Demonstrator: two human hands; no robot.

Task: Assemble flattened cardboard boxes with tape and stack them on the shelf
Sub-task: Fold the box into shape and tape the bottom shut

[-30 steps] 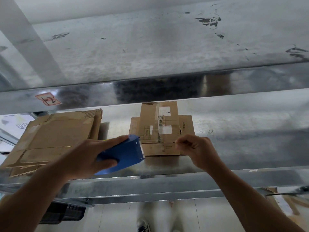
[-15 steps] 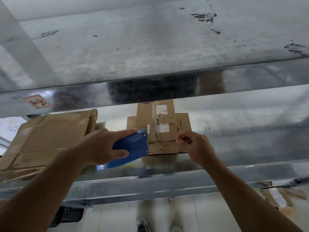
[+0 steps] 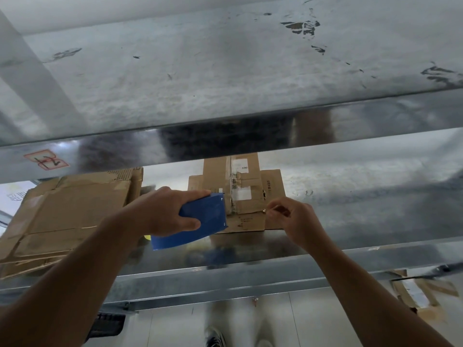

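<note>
The left hand (image 3: 162, 211) grips a blue tape dispenser (image 3: 203, 221) against the flattened cardboard box (image 3: 250, 186) lying on the metal shelf (image 3: 350, 196), while the right hand (image 3: 293, 219) pinches a thin tape strip (image 3: 269, 209) over the box's near edge.

Blue plastic tape dispenser (image 3: 198, 221) covers the near-left corner of the flattened brown cardboard box (image 3: 250, 196), whose far end is hidden behind the upper metal shelf edge (image 3: 250, 136). The small glinting object (image 3: 265, 210) pinched by the right hand (image 3: 293, 219) is too small to identify.
</note>
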